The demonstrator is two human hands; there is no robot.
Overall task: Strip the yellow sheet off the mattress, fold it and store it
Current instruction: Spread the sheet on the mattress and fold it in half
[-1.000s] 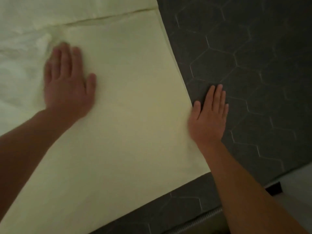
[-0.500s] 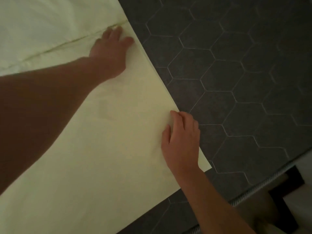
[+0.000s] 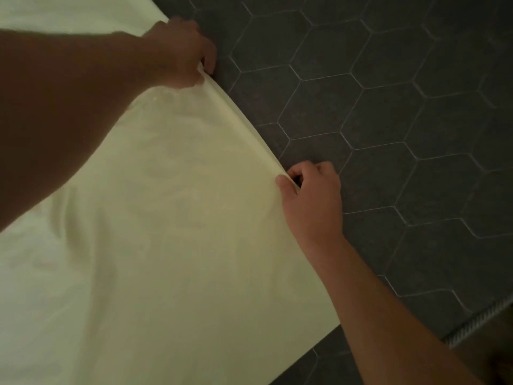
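Observation:
The pale yellow sheet (image 3: 172,218) lies folded flat across the left and middle of the dark grey mattress (image 3: 402,134) with its hexagon quilting. My left hand (image 3: 177,54) pinches the sheet's right edge at the far end, near the top of the view. My right hand (image 3: 313,198) pinches the same edge nearer to me, thumb on top of the fabric. The edge between both hands is lifted slightly off the mattress. My left forearm hides part of the sheet at upper left.
The mattress's piped edge (image 3: 477,320) runs along the lower right corner, with dim floor beyond it. Bare mattress surface extends to the right of the sheet.
Both hands went from lying flat on the sheet to pinching its right edge. The left hand reached farther along the edge, and the edge has risen off the mattress.

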